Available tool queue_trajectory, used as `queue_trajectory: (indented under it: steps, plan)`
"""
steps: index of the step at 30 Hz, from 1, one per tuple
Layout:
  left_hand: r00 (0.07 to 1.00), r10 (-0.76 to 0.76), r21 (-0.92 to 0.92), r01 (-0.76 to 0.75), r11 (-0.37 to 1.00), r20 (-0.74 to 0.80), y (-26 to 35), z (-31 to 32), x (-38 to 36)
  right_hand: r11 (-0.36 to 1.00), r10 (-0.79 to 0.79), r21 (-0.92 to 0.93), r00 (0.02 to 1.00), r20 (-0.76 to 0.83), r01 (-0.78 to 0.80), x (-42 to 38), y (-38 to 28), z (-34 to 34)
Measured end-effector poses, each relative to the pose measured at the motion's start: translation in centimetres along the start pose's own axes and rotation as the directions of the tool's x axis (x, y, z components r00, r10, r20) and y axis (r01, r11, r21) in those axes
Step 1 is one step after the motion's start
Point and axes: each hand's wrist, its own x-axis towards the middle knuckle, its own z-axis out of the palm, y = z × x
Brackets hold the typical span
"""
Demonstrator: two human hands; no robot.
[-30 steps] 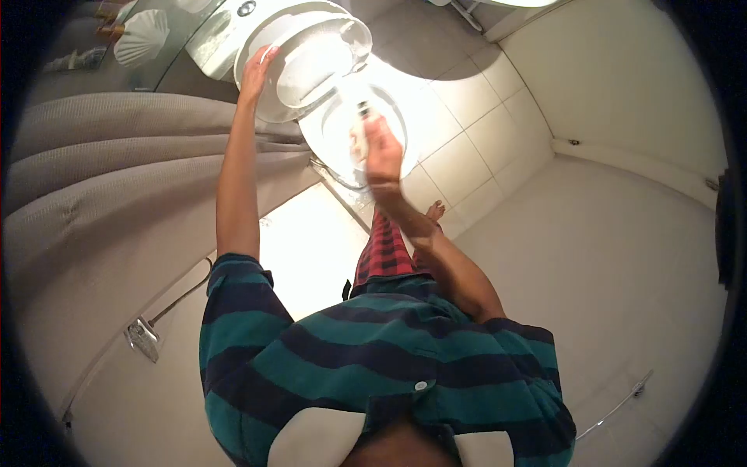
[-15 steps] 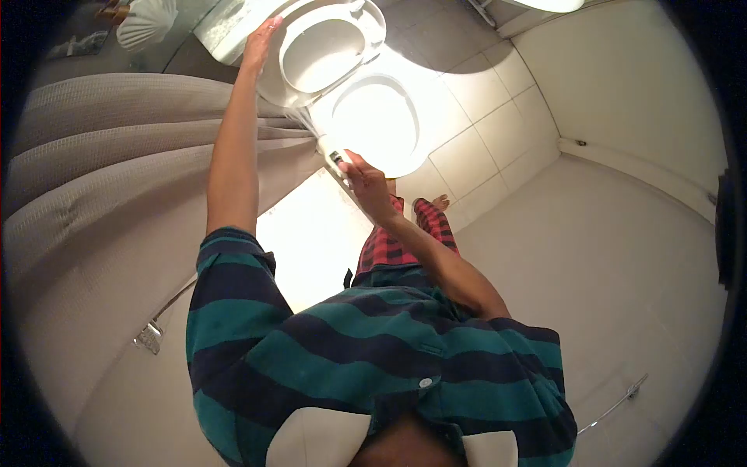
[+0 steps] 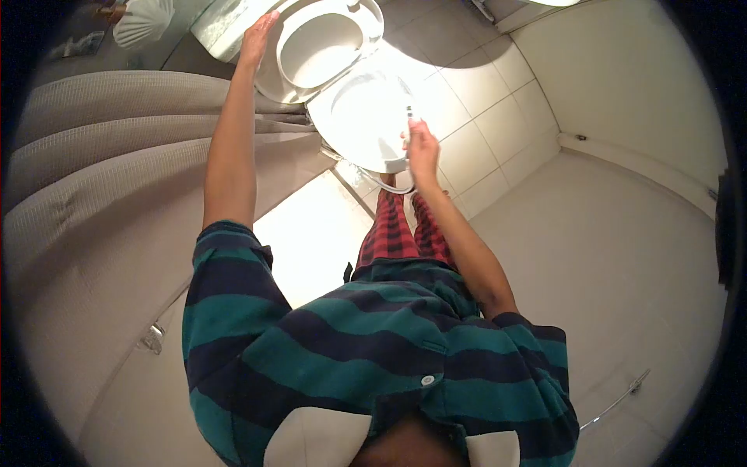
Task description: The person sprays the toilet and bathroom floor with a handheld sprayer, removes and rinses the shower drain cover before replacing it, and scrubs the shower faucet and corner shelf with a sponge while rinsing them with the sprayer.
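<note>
My left hand [image 3: 258, 40] reaches up to the edge of the raised toilet seat [image 3: 270, 79], its fingers stretched out and lying along that edge. In my right hand [image 3: 422, 152] is a handheld bidet sprayer [image 3: 409, 114], held over the right side of the white toilet bowl [image 3: 331, 134]. The fingers are closed round the sprayer and slightly smeared by motion. A pale hose [image 3: 397, 189] curves from below this hand toward the left, in front of the bowl. Glare washes out the bowl's inside. Faint streaks near the sprayer's tip may be water.
A ribbed grey shower curtain [image 3: 132, 148] hangs on the left. A shell-shaped object [image 3: 145, 22] stands at the upper left. Floor tiles [image 3: 471, 117] run right of the bowl, beside a pale wall [image 3: 630, 86]. A brightly lit pale surface [image 3: 311, 233] lies below the bowl.
My right hand has moved right with the sprayer, from the bowl's left side near the seat hinge to its right side. My left hand stays at the seat's edge.
</note>
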Motion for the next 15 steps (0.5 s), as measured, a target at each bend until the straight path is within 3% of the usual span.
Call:
queue_trajectory:
  steps: [1, 3, 6, 9, 12, 14, 15]
  plan:
    - [1.0, 0.007, 0.011, -0.007, 1.0, -0.014, 0.1, 0.1, 0.0, 0.999, -0.032, 0.008, 0.996, -0.087, 0.033, 0.7, 0.5, -1.0]
    - [0.999, 0.019, 0.031, -0.018, 0.999, -0.043, 0.3, 0.3, -0.1, 0.998, 0.062, 0.006, 0.973, -0.224, -0.062, 1.0, 2.8, -3.6]
    - [0.999, -0.039, 0.082, 0.039, 0.996, 0.002, 0.0, -0.2, -0.1, 0.97, 0.227, 0.158, 0.923, -0.312, -0.185, -1.2, 4.9, -6.0]
    - [0.998, -0.054, 0.045, 0.052, 0.998, 0.031, -1.0, -0.6, 0.6, 0.936, 0.349, 0.174, 0.87, -0.348, -0.306, -4.0, 7.6, -5.9]
    - [0.999, -0.031, 0.143, 0.036, 0.989, -0.035, -1.2, -0.5, 0.6, 0.872, 0.475, 0.254, 0.846, -0.24, -0.418, -5.9, 10.1, -4.4]
    - [0.988, -0.146, -0.065, 0.143, 0.988, -0.052, -1.7, -0.5, 0.4, 0.792, 0.557, 0.371, 0.823, -0.115, -0.484, -6.7, 10.1, -2.7]
    - [0.978, -0.204, -0.171, 0.193, 0.966, -0.05, -2.1, -0.5, 0.5, 0.786, 0.525, 0.393, 0.851, -0.019, -0.477, -6.8, 10.1, -1.6]
